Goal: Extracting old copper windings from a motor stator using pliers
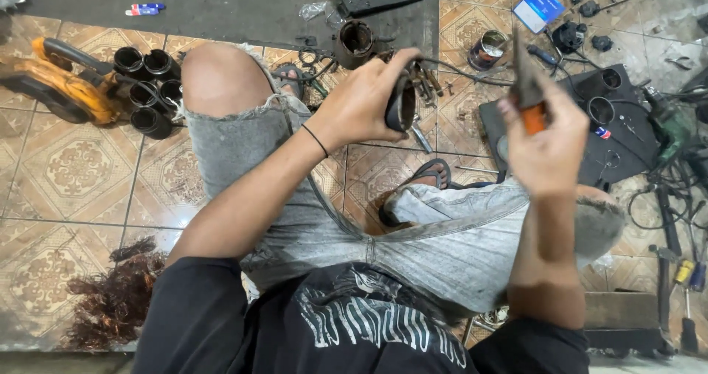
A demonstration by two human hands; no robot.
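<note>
Above my lap, my left hand (359, 102) grips a dark metal ring (400, 106); my right hand (547, 147), at three o'clock, clasps an orange-handled tool (529, 94). The tool hasn't touched the ring yet, so the work looks barely begun

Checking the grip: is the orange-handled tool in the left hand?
No, the right hand holds the orange-handled tool; the left hand grips a dark ring.

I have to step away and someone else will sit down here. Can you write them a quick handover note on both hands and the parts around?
Left hand: gripping a dark ring-shaped metal part, held up over the knees.
Right hand: holding an orange-handled tool, tip pointing up, apart from the ring.
Nearby: a cluster of black cylinders by the orange power tool on the left; more cylinders on the dark mat on the right.
Done or left: cannot tell from this view; tool and ring are not in contact.
</note>
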